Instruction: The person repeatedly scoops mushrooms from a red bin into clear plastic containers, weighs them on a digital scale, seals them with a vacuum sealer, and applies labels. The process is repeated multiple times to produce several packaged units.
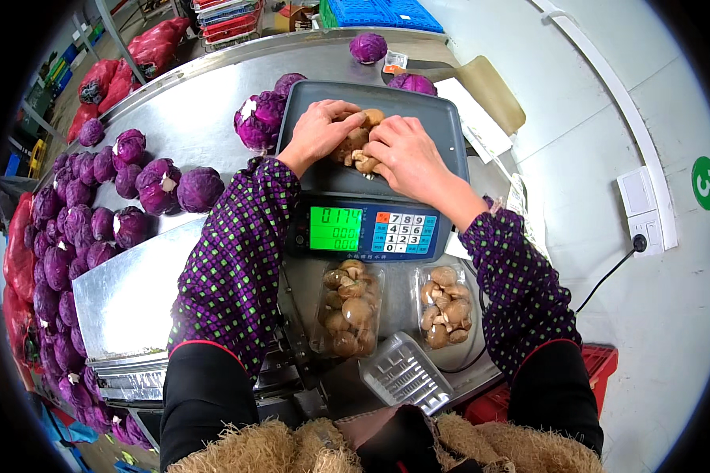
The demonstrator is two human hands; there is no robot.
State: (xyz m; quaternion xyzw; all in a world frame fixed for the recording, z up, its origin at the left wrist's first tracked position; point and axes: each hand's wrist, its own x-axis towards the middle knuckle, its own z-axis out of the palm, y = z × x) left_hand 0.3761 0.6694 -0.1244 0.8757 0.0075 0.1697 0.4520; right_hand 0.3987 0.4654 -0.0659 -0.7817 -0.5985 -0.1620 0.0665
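A small pile of mushrooms (356, 142) sits on the scale (371, 169), and the left hand (320, 131) and right hand (406, 151) both cup loosely around it, fingers bent. Two trays of mushrooms (349, 309) look already filled on the tabletop (134, 292). One empty tray (405, 373) waits near them.

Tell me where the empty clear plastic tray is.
In the head view, the empty clear tray lies at the bottom centre, just below the two filled mushroom trays in front of the scale.
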